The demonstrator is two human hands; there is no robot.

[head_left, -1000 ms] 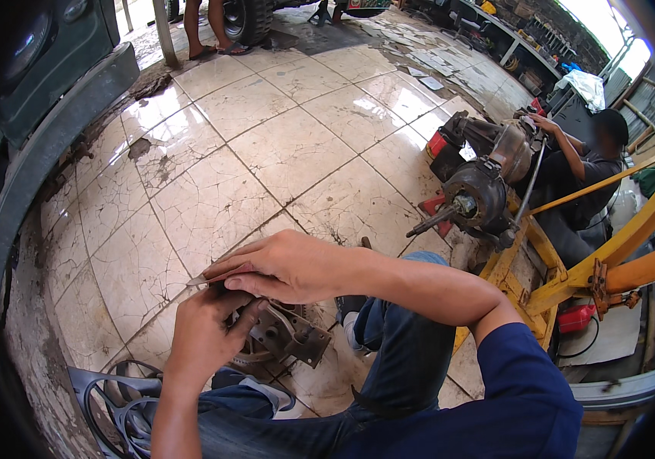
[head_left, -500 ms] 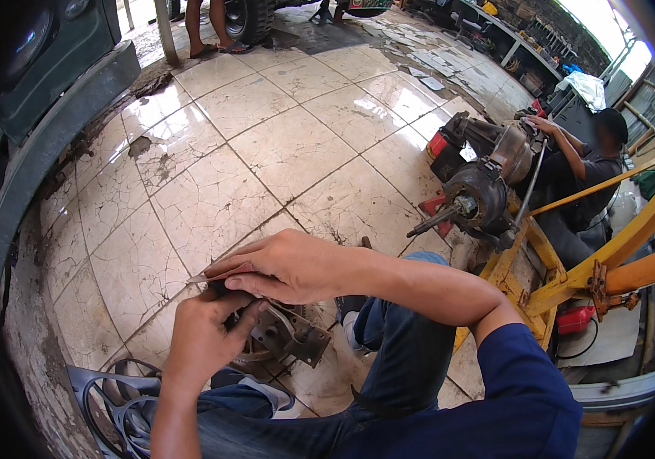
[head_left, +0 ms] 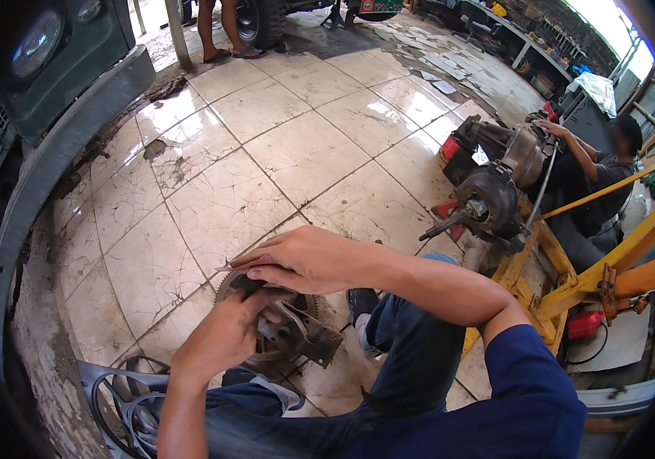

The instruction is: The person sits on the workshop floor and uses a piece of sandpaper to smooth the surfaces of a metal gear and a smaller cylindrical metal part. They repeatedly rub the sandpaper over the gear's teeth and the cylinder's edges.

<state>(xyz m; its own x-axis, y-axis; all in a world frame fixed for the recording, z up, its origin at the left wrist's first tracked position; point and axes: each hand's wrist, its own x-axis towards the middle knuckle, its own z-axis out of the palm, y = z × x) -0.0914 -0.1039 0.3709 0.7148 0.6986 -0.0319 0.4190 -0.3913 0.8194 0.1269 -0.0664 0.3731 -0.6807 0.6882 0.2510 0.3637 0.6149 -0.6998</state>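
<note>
My right hand [head_left: 297, 260] is palm down, fingers pressed together on a thin folded reddish sheet [head_left: 237, 267] that looks like sandpaper. Just beneath it, my left hand [head_left: 224, 333] is closed, its fingertips partly covered by the right hand. A small dark piece [head_left: 245, 283] shows between the two hands; its kind cannot be made out. Under and beside them, near my feet, rests a greasy metal assembly with a toothed wheel [head_left: 225, 289] and a flat bracket with holes [head_left: 320, 340]. My hands hide part of it.
A grey vehicle bumper [head_left: 60, 161] curves along the left. Grey looped trim or belts [head_left: 125, 398] lie at lower left. On the right, a person [head_left: 599, 157] works beside an axle assembly [head_left: 488, 199] near a yellow hoist frame [head_left: 549, 294]. Cracked tiles [head_left: 266, 161] cover the floor.
The whole view has shifted slightly, moving the scene rightward. My left fingers now sit further under my right hand, and more of the toothed wheel shows. Both hands remain close together.
</note>
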